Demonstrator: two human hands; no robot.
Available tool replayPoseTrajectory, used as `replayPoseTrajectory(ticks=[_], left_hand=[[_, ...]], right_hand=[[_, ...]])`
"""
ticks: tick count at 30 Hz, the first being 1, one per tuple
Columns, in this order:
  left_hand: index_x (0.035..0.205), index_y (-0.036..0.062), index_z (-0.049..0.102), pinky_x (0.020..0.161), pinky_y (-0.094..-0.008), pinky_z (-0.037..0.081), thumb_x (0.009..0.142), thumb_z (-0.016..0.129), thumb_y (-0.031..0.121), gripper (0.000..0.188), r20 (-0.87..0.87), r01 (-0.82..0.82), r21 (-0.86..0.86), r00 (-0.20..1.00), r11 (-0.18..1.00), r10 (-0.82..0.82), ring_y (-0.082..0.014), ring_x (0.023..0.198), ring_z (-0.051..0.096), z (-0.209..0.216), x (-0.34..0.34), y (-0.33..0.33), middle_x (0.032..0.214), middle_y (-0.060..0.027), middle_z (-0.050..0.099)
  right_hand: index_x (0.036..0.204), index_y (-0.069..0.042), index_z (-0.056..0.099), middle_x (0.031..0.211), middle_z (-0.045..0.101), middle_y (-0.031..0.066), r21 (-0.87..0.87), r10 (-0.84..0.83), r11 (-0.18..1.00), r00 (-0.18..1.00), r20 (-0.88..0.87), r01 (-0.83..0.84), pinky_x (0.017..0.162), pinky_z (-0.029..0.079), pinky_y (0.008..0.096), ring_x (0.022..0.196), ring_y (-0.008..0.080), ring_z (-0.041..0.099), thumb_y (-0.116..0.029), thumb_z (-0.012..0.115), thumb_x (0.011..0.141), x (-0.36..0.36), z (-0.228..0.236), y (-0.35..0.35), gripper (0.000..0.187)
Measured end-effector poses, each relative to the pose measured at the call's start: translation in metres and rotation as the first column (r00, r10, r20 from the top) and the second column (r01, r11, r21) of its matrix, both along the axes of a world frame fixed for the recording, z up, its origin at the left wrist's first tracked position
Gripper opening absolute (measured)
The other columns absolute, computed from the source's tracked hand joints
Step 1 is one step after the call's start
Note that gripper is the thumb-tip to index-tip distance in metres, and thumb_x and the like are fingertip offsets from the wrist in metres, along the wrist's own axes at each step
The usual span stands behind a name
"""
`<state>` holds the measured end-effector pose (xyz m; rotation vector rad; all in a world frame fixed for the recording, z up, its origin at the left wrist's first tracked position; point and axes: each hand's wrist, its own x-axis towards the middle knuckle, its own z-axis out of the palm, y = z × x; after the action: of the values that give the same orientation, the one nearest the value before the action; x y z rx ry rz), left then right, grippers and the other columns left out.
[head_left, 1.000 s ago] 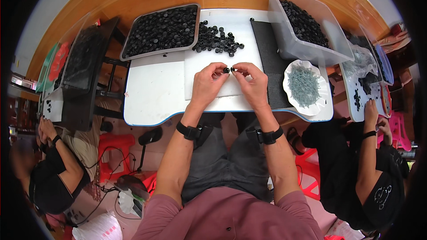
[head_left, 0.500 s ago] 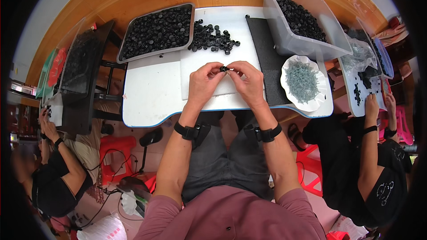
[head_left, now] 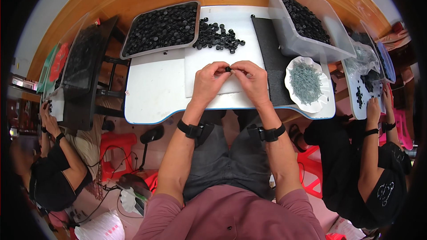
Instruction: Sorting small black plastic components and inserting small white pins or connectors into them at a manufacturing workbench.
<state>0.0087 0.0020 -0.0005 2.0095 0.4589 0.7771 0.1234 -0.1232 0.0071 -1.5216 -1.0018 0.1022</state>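
Observation:
Over the white foam sheet [head_left: 190, 73], my left hand [head_left: 208, 83] and my right hand [head_left: 252, 82] meet fingertip to fingertip. Pinched between them is a small round black cap [head_left: 228, 69], gripped from both sides. Fingers cover most of it, and its finer details are too small to make out. Just beyond my hands lies a loose pile of similar black caps [head_left: 218, 39]. A metal tray [head_left: 198, 23] heaped with more of them sits behind to the left. To the right, a white scalloped dish [head_left: 324, 103] holds many thin grey-green pieces [head_left: 306, 82].
A black mat [head_left: 274, 69] lies right of the foam sheet. Behind the dish stands a translucent plastic bin [head_left: 307, 50] of black parts. Co-workers' hands are busy at neighbouring tables, one on the left [head_left: 50, 122] and one on the right [head_left: 373, 109]. The white table [head_left: 153, 93] has a blue edge.
The whole view has shifted slightly, so the table's things appear a little farther right. My hands still pinch the black cap, with a small change in finger position.

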Motion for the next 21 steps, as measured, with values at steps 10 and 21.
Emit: replayPoseTrajectory(ticks=[10, 21], left_hand=[[0.109, 0.0021, 0.069, 0.076, -0.0361, 0.061, 0.090, 0.077, 0.008, 0.022, 0.003, 0.010, 0.099, 1.000, 0.995, -0.010, -0.0278, 0.087, 0.075, 0.003, 0.000, -0.004, 0.096, -0.0161, 0.074], [0.114, 0.0027, 0.073, 0.080, -0.0334, 0.060, 0.088, 0.079, 0.011, 0.028, -0.006, -0.006, 0.092, 1.000, 0.996, 0.006, -0.0228, 0.089, 0.077, -0.004, 0.000, 0.000, 0.099, -0.0130, 0.078]], right_hand=[[0.100, 0.001, 0.077, 0.096, 0.075, 0.0086, -0.068, 0.018, 0.997, 0.972, -0.236, -0.035, 0.072, 0.056, 0.0267, 0.082, 0.0137, 0.072, 0.002, 0.075, 0.087, 0.009, -0.008, 0.001, 0.013], [0.107, 0.002, 0.078, 0.095, 0.078, 0.0078, -0.069, 0.081, 0.991, 0.919, -0.387, -0.116, 0.078, 0.056, 0.0247, 0.086, 0.0111, 0.071, 0.000, 0.075, 0.088, 0.012, -0.008, 0.003, 0.019]])
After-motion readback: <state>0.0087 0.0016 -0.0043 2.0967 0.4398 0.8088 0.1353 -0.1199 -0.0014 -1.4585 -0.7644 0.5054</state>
